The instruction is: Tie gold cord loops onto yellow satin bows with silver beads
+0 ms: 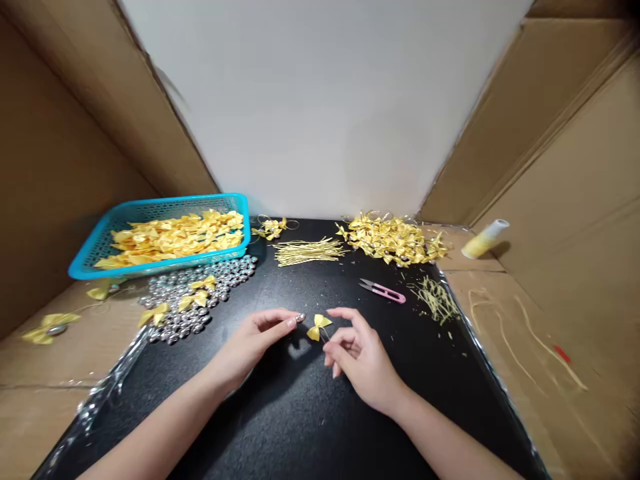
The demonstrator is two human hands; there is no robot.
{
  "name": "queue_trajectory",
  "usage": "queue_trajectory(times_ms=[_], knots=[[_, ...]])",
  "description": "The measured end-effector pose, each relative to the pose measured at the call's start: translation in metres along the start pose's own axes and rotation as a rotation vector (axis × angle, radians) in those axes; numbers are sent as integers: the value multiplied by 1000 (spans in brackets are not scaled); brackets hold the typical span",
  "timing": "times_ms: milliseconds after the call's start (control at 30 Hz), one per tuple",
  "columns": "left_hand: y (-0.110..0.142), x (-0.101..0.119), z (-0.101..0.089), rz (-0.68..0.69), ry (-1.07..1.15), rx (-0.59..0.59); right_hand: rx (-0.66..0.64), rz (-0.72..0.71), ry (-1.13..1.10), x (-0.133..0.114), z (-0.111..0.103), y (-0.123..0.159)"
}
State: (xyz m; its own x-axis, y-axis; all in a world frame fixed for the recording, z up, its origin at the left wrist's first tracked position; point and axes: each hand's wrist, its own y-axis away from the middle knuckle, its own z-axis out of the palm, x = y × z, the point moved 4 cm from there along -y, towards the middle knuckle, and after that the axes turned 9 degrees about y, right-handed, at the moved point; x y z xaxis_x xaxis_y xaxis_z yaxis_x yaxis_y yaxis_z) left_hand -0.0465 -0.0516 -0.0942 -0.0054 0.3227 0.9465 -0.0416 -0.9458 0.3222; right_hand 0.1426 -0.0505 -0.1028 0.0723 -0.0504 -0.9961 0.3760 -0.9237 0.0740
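Between thumb and index finger, my left hand (267, 330) pinches a small silver bell (301, 318). My right hand (357, 350) grips the thin stem or cord under a yellow ribbon bow (319, 327). That bow hangs just above the black table, a little to the right of the bell and apart from it. The right index finger is stretched out past the bow, while thumb and other fingers are closed. Ahead of the hands lies a bundle of cut yellow cords (310, 251). Pink thread snips (383, 291) rest beyond my right hand.
A blue basket (245, 227) of yellow bows stands back left, beside many silver bells (190, 300) with several bows on them. Finished-looking bows (393, 239) are heaped back right. Cord scraps (435, 299) and a thread spool (485, 239) lie right. Cardboard walls flank the black table (280, 427).
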Motion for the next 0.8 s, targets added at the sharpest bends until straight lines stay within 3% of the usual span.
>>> queue_trajectory(times_ms=[67, 167, 367, 800], knots=[[-1, -3, 20, -38, 79, -69, -1, -10, -18, 2, -1, 0], [-2, -5, 33, -47, 127, -122, 1, -30, -42, 2, -3, 0], [-2, -8, 34, -61, 146, -184, 1, -47, -44, -3, -3, 1], [-4, -10, 33, -111, 150, -139, -24, -13, -62, -7, -6, 2]])
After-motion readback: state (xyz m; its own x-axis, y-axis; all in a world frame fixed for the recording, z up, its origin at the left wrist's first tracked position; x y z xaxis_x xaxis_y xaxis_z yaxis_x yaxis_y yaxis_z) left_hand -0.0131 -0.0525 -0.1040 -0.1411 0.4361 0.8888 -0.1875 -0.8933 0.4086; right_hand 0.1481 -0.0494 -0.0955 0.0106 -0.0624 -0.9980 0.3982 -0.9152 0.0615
